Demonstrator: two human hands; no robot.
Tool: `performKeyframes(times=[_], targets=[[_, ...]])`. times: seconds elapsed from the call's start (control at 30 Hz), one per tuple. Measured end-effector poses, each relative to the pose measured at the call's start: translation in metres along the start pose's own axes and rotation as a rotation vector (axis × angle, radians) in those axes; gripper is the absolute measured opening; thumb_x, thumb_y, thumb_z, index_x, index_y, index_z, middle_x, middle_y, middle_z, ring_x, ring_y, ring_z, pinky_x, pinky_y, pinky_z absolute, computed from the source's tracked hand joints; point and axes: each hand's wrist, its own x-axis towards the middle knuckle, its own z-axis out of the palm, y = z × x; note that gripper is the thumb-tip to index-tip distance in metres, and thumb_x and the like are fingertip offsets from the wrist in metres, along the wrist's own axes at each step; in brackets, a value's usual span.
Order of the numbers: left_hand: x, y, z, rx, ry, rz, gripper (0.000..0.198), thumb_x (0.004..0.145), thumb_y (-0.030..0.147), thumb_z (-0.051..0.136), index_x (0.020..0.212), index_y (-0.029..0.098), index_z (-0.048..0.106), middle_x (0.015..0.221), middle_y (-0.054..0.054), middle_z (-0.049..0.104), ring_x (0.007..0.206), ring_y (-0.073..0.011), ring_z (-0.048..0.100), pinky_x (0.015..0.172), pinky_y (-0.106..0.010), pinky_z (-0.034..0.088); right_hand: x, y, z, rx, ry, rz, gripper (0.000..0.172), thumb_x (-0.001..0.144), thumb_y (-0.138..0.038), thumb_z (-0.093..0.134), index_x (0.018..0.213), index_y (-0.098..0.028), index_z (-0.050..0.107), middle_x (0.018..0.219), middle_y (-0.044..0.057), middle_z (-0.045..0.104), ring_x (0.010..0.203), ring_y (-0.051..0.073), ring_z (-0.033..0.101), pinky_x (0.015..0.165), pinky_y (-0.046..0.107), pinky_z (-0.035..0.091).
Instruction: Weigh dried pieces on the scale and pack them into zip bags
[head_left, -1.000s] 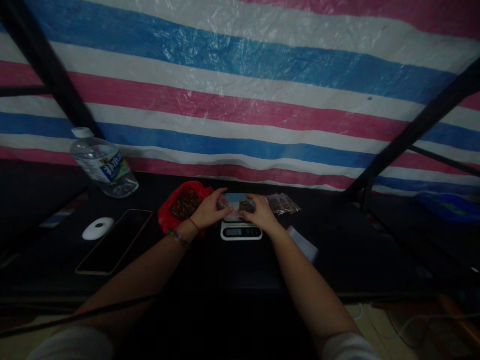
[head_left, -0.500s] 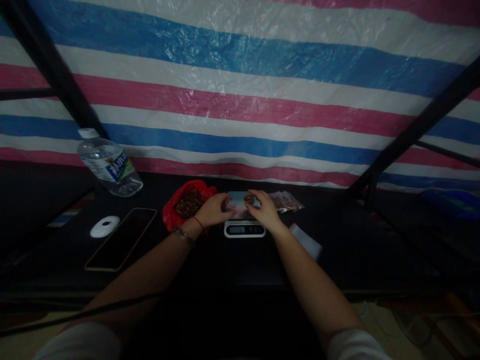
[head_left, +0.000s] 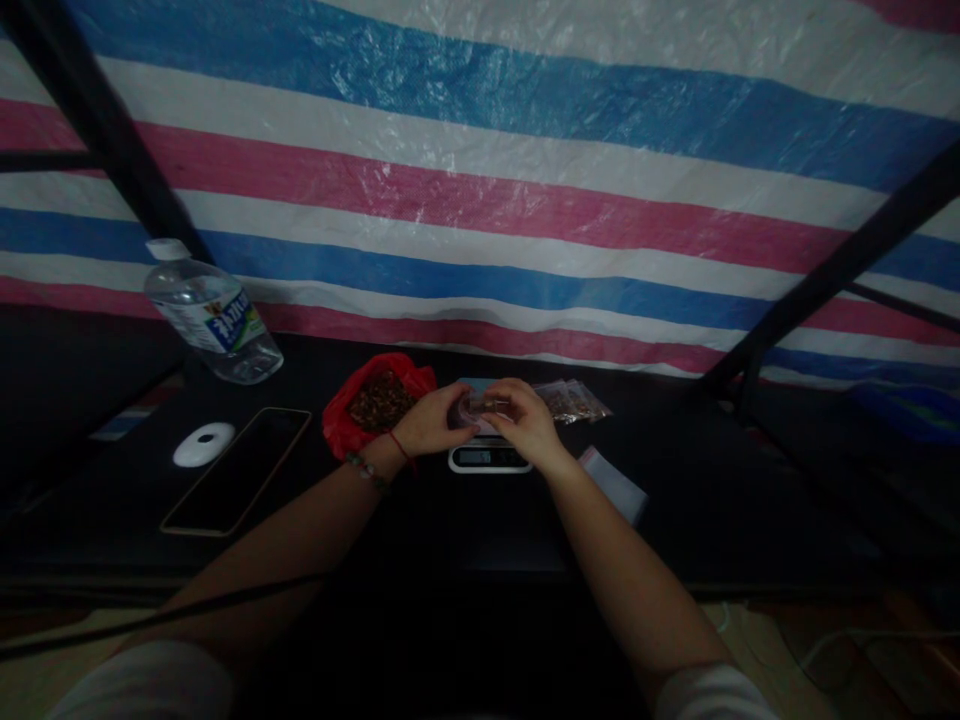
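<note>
My left hand (head_left: 429, 422) and my right hand (head_left: 523, 420) meet over a small white digital scale (head_left: 489, 457) on the dark table. Between their fingers they pinch a small clear plastic bag (head_left: 476, 409) with something dark inside, held just above the scale. An open red bag (head_left: 375, 398) full of brown dried pieces lies right beside my left hand. Several small filled clear bags (head_left: 574, 399) lie just beyond my right hand.
A water bottle (head_left: 211, 315) stands at the back left. A white round puck (head_left: 202, 444) and a dark phone (head_left: 238, 468) lie left of the red bag. A flat clear packet (head_left: 615, 483) lies right of my forearm. A striped tarp (head_left: 480, 180) hangs behind the table.
Both hands have drawn closer together and lifted the small clear bag off the scale's platform, pinching it between the fingers. The view shifted slightly.
</note>
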Motion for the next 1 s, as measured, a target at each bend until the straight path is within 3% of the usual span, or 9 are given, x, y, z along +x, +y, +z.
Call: performKeyframes(times=[0.2, 0.33, 0.53, 0.63, 0.77, 0.9, 1.0], targets=[[-0.001, 0.000, 0.000, -0.017, 0.015, 0.036, 0.043, 0.072, 0.028, 0.066, 0.111, 0.014, 0.053, 0.096, -0.007, 0.064, 0.082, -0.0195, 0.062, 0.073, -0.031, 0.049, -0.004, -0.003, 0.005, 0.105, -0.019, 0.048, 0.038, 0.084, -0.026, 0.062, 0.122, -0.030, 0.059, 0.123, 0.006, 0.061, 0.112, 0.022, 0.059, 0.093, 0.040, 0.051], [-0.002, -0.002, 0.000, -0.036, 0.030, 0.039, 0.038, 0.073, 0.029, 0.063, 0.107, 0.014, 0.053, 0.094, -0.006, 0.063, 0.079, -0.0186, 0.061, 0.070, -0.030, 0.049, -0.006, 0.000, 0.008, 0.139, 0.030, 0.059, 0.046, 0.081, -0.025, 0.065, 0.125, -0.032, 0.056, 0.122, 0.006, 0.058, 0.109, 0.021, 0.059, 0.091, 0.040, 0.054], [-0.002, -0.010, -0.002, -0.191, 0.146, -0.020, 0.038, 0.073, 0.027, 0.060, 0.108, 0.015, 0.052, 0.090, -0.004, 0.062, 0.081, -0.0183, 0.060, 0.075, -0.032, 0.049, -0.005, 0.007, 0.007, 0.041, 0.020, 0.097, 0.056, 0.076, -0.018, 0.064, 0.129, -0.030, 0.053, 0.123, 0.008, 0.048, 0.109, 0.022, 0.055, 0.087, 0.040, 0.056], [0.000, -0.012, -0.003, -0.397, 0.209, -0.087, 0.040, 0.073, 0.029, 0.059, 0.110, 0.014, 0.052, 0.089, -0.005, 0.062, 0.084, -0.0186, 0.060, 0.077, -0.032, 0.047, -0.004, 0.014, 0.005, 0.022, 0.001, 0.121, 0.060, 0.077, -0.017, 0.060, 0.134, -0.029, 0.048, 0.128, 0.009, 0.048, 0.116, 0.023, 0.053, 0.092, 0.041, 0.053], [0.002, -0.008, -0.006, -0.856, 0.267, -0.142, 0.053, 0.072, 0.037, 0.056, 0.120, 0.016, 0.047, 0.086, -0.004, 0.060, 0.076, -0.0161, 0.058, 0.072, -0.030, 0.047, -0.002, 0.023, 0.002, -0.049, 0.049, 0.136, 0.062, 0.076, -0.016, 0.057, 0.136, -0.025, 0.044, 0.121, 0.010, 0.055, 0.111, 0.023, 0.056, 0.095, 0.042, 0.049], [0.002, 0.002, -0.011, -1.175, 0.185, -0.184, 0.060, 0.070, 0.045, 0.052, 0.122, 0.015, 0.046, 0.079, -0.003, 0.058, 0.066, -0.0150, 0.055, 0.063, -0.029, 0.045, 0.000, 0.027, -0.001, -0.214, 0.056, 0.132, 0.047, 0.071, -0.014, 0.058, 0.118, -0.021, 0.058, 0.113, 0.009, 0.062, 0.107, 0.023, 0.058, 0.099, 0.044, 0.044], [0.000, 0.006, -0.014, -1.346, 0.100, -0.254, 0.059, 0.069, 0.047, 0.051, 0.120, 0.016, 0.048, 0.080, -0.005, 0.059, 0.063, -0.0160, 0.055, 0.060, -0.030, 0.044, -0.001, 0.031, -0.001, -0.233, 0.044, 0.186, 0.047, 0.071, -0.015, 0.058, 0.117, -0.020, 0.057, 0.111, 0.008, 0.064, 0.105, 0.023, 0.060, 0.098, 0.042, 0.045]])
